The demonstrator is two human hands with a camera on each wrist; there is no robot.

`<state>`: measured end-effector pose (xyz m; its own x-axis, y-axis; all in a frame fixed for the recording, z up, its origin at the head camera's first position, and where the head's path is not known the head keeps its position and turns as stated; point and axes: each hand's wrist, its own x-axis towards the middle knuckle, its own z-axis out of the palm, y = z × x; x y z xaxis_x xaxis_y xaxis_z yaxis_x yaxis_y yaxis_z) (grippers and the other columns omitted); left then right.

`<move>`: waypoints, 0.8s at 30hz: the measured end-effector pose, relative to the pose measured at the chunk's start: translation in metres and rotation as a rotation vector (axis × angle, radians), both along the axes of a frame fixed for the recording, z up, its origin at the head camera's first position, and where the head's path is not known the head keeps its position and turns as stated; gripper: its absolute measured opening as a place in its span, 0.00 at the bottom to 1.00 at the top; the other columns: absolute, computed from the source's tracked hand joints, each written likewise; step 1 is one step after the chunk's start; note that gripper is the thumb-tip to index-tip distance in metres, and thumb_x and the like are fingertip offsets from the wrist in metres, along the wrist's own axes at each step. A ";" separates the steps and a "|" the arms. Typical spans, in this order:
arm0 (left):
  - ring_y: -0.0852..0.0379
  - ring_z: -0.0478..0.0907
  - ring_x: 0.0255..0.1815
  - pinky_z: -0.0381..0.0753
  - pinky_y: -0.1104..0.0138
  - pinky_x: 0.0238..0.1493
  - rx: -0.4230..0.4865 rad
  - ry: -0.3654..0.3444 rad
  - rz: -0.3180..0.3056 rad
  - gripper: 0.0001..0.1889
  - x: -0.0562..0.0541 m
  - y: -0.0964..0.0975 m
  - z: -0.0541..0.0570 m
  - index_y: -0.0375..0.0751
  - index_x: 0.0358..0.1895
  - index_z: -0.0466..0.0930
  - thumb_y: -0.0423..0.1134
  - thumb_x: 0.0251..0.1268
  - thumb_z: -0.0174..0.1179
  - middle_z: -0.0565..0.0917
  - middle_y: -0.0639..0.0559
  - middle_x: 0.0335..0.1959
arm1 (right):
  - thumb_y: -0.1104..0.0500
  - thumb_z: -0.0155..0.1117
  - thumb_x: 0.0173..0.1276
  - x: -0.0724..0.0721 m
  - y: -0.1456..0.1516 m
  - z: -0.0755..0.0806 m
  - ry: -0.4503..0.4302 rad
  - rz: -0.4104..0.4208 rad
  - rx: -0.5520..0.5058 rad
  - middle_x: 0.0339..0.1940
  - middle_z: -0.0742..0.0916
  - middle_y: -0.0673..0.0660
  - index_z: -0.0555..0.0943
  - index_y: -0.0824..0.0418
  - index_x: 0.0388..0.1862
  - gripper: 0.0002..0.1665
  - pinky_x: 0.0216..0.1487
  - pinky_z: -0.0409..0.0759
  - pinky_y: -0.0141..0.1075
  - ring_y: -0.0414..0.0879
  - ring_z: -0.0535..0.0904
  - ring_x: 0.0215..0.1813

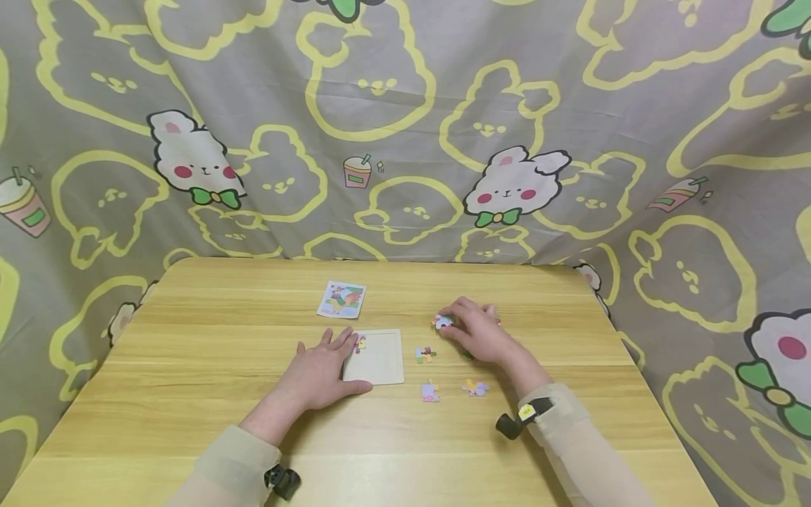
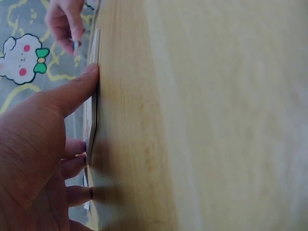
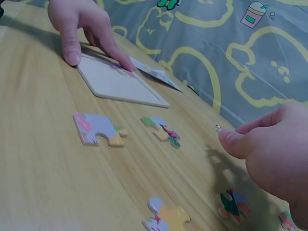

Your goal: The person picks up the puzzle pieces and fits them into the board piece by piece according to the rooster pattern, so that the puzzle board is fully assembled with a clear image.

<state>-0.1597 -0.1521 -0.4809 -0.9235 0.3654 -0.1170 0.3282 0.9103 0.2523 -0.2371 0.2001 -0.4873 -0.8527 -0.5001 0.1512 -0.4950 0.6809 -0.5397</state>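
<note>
Hanging gray curtain (image 1: 405, 158), wood-grain table (image 1: 209, 331), puzzle pieces (image 1: 429, 391)

Left hand (image 1: 319, 372): on tray (image 1: 381, 362) edge | right hand (image 1: 483, 336): pinches 1 puzzle piece (image 1: 442, 322), apparently | picture card (image 1: 342, 300): beyond tray

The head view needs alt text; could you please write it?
A person's right hand pinches a puzzle piece over a wooden table; their left hand touches a pale puzzle tray. Loose pieces and a picture card lie nearby.
</note>
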 end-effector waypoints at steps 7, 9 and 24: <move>0.30 0.58 0.81 0.58 0.20 0.65 0.002 -0.001 -0.002 0.56 0.000 0.000 0.001 0.42 0.83 0.64 0.78 0.61 0.62 0.62 0.47 0.84 | 0.50 0.67 0.79 0.002 -0.013 0.005 0.010 0.029 -0.014 0.47 0.81 0.43 0.83 0.56 0.65 0.21 0.53 0.54 0.46 0.43 0.73 0.41; 0.30 0.58 0.81 0.58 0.20 0.65 0.005 -0.002 -0.002 0.56 0.000 0.001 0.001 0.42 0.83 0.64 0.78 0.61 0.62 0.61 0.48 0.84 | 0.50 0.67 0.79 0.003 -0.016 0.006 0.012 0.036 -0.012 0.48 0.81 0.43 0.83 0.56 0.66 0.21 0.53 0.54 0.46 0.43 0.74 0.41; 0.29 0.59 0.80 0.58 0.19 0.63 0.003 -0.005 -0.009 0.55 0.000 0.001 0.001 0.44 0.83 0.64 0.78 0.62 0.61 0.61 0.49 0.84 | 0.51 0.66 0.80 0.007 -0.043 0.001 0.010 0.102 -0.024 0.51 0.82 0.45 0.82 0.59 0.66 0.22 0.53 0.54 0.46 0.41 0.74 0.42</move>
<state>-0.1602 -0.1510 -0.4800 -0.9196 0.3740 -0.1205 0.3352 0.9066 0.2563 -0.2301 0.1566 -0.4860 -0.7958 -0.5805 0.1721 -0.5666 0.6136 -0.5500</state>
